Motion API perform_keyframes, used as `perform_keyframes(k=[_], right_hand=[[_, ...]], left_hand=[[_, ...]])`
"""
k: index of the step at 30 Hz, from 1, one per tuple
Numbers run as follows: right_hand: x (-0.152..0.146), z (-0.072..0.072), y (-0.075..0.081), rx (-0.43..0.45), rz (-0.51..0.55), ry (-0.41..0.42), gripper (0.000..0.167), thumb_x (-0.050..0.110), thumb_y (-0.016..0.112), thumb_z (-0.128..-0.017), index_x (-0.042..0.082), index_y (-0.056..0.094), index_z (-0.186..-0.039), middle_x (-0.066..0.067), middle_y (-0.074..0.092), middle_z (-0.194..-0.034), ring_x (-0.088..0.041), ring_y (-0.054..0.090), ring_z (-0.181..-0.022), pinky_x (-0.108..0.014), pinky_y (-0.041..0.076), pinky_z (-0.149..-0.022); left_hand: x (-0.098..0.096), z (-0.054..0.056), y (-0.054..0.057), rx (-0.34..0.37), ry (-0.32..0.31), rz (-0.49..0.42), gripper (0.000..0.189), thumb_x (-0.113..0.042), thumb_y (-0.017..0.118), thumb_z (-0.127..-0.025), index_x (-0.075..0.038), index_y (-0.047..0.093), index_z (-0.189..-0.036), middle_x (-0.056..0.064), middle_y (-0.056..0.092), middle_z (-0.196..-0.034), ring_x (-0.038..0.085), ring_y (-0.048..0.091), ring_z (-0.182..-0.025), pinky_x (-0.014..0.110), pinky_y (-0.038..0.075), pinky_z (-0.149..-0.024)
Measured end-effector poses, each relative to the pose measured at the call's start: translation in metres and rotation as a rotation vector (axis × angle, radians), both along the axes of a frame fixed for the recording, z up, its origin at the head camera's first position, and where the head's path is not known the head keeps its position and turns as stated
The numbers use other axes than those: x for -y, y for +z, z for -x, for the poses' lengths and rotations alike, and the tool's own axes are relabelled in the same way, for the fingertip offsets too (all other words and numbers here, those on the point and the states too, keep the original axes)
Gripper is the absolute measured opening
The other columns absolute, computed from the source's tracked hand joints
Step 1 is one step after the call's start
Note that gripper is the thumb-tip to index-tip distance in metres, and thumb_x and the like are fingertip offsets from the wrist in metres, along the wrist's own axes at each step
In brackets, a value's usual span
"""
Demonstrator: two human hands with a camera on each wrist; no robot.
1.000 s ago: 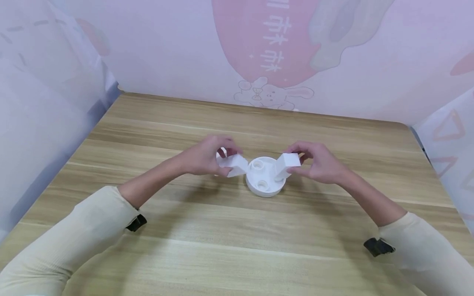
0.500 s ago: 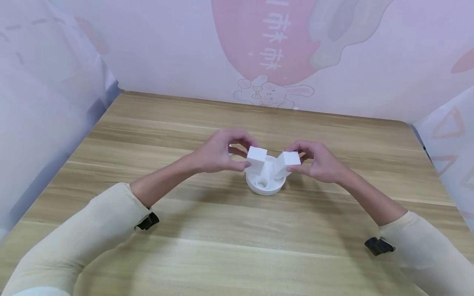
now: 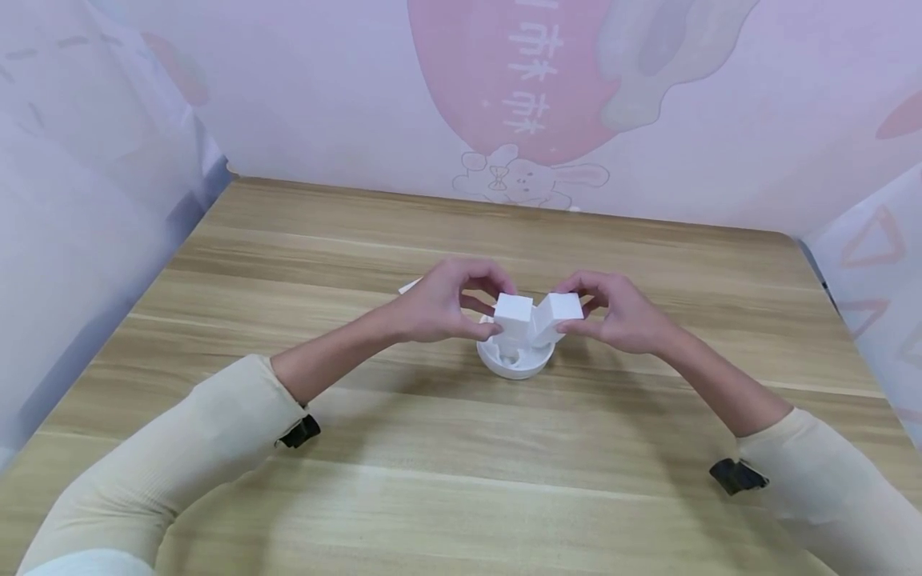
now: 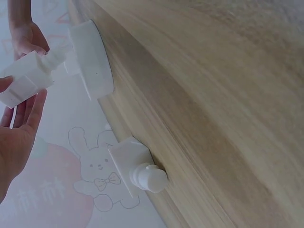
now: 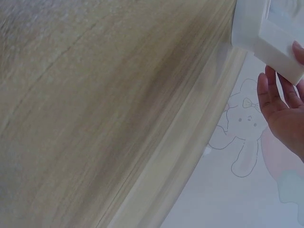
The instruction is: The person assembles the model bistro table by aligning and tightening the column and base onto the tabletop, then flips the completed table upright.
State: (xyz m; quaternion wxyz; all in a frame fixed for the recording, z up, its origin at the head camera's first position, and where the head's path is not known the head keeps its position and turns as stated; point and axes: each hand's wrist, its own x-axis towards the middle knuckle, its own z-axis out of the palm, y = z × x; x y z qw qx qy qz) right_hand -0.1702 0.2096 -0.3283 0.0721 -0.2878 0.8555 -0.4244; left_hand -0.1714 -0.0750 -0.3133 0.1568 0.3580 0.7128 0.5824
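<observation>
A round white base (image 3: 515, 370) with sockets in its top stands on the table between both hands. My left hand (image 3: 457, 302) pinches a white square block (image 3: 513, 307) over the base's left side. In the left wrist view, this block (image 4: 29, 78) has a narrower round neck pointing at the base (image 4: 92, 59); whether the neck is inside a socket I cannot tell. My right hand (image 3: 625, 318) grips a second white block (image 3: 560, 310), tilted outward with its lower end at the base's right side. The right wrist view shows this block (image 5: 280, 52) against the base (image 5: 248, 23).
Another white block (image 4: 130, 156) with a round knob lies on the wooden table (image 3: 461, 480), beyond my left hand and partly hidden by it in the head view. A wall sheet (image 3: 324, 96) with printed drawings borders the table's back.
My left hand has brought its block rightward from beside the base to above it and turned it more upright. My right hand and its block have hardly moved.
</observation>
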Motion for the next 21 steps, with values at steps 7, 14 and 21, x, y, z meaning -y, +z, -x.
perform_keyframes(k=[7, 14, 21], right_hand=[[0.001, 0.0, -0.001, -0.001, -0.005, -0.001, 0.027, -0.003, 0.084, -0.083, -0.004, 0.071, -0.107, -0.012, 0.071, -0.102, -0.024, 0.066, -0.089, -0.029, 0.059, -0.078], [0.001, 0.001, 0.0, -0.008, -0.018, 0.0, 0.028, -0.003, 0.084, -0.082, -0.003, 0.07, -0.107, -0.011, 0.071, -0.102, -0.024, 0.066, -0.089, -0.029, 0.059, -0.077], [0.0, 0.002, -0.001, 0.003, -0.023, 0.0, 0.029, -0.002, 0.084, -0.083, -0.002, 0.071, -0.109, -0.011, 0.071, -0.103, -0.026, 0.065, -0.092, -0.029, 0.059, -0.079]], left_hand=[[-0.001, -0.001, -0.009, 0.011, -0.023, 0.022, 0.035, 0.014, 0.076, -0.077, 0.006, 0.065, -0.109, 0.015, 0.065, -0.112, 0.027, 0.066, -0.104, 0.037, 0.06, -0.093], [-0.002, 0.0, -0.013, -0.014, -0.066, 0.112, 0.035, 0.016, 0.073, -0.079, 0.005, 0.064, -0.11, 0.015, 0.066, -0.115, 0.026, 0.065, -0.109, 0.035, 0.059, -0.095], [-0.005, -0.002, -0.01, -0.11, -0.099, 0.197, 0.036, 0.01, 0.079, -0.081, 0.003, 0.064, -0.112, 0.014, 0.067, -0.116, 0.026, 0.065, -0.11, 0.033, 0.061, -0.09]])
